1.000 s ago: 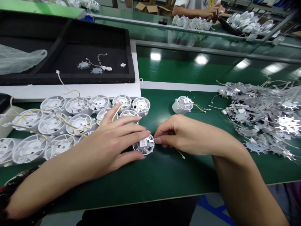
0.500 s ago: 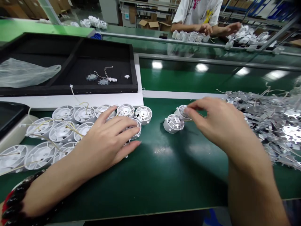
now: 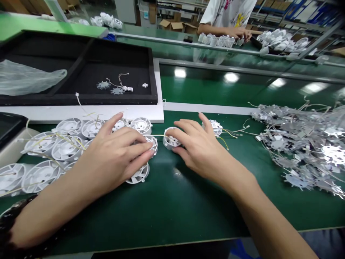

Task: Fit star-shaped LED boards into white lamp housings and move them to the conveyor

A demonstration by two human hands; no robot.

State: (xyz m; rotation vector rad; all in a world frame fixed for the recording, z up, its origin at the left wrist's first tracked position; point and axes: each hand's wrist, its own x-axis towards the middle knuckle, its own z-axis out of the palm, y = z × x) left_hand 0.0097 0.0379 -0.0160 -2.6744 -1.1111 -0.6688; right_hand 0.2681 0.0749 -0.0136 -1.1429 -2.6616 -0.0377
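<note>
My left hand lies over the near end of a cluster of white plastic fan-shaped housings, its fingertips on one housing. Just below that hand, another housing lies tilted on the green mat. My right hand curls around a small white housing, a few centimetres from my left fingertips. Behind my right fingers stands a labelled housing with yellowish wires. A heap of star-shaped metal boards with wires lies to the right.
A black divided tray on a white board holds a plastic bag and a few star-shaped boards. A dark device sits at the left edge. Beyond a metal rail, a co-worker's hands work among white housings.
The housing nearer my body has moved left, now in my right hand, close to my left hand. My left hand has shifted slightly, and a tilted housing shows below it.
</note>
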